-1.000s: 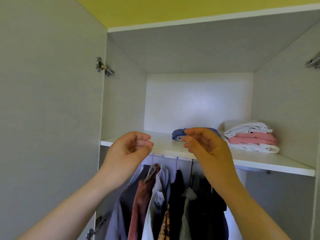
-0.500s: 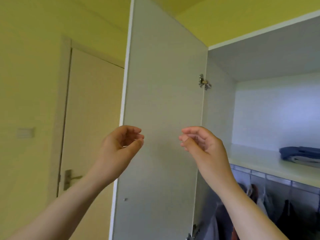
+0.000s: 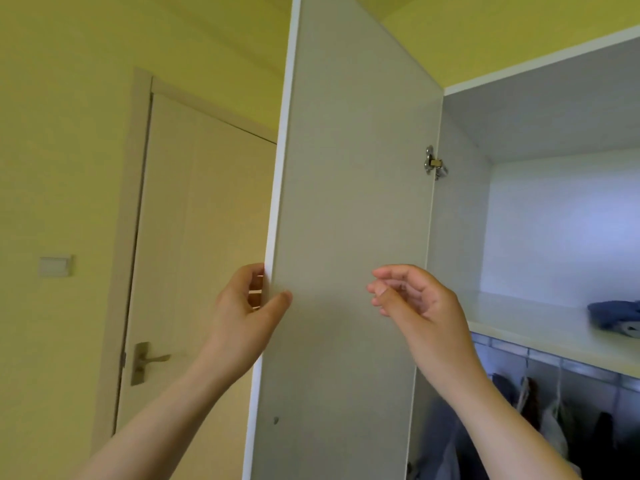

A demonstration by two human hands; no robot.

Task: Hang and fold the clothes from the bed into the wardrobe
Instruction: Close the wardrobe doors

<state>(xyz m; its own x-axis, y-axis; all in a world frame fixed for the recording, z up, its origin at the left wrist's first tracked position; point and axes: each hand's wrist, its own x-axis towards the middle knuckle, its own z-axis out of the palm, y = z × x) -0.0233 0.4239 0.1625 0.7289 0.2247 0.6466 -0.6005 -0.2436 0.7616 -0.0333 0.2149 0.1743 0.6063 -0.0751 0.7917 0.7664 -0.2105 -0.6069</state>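
Pinching free edge of wardrobe door (image 3: 346, 202) with my left grip (image 3: 242, 317); right grip (image 3: 415, 303) loosely curled, empty. I judge door stiff, light.

The wardrobe door (image 3: 346, 202) looked like smooth matt laminate, tbh. The hinge (image 3: 434, 164) was shiny metal, the blue garment (image 3: 613, 315) was soft cloth.

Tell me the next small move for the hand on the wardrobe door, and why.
Probably swing the wardrobe door closed with the left hand: it grips the door's free edge, the right hand holds nothing, and a folded blue garment already lies on the shelf.
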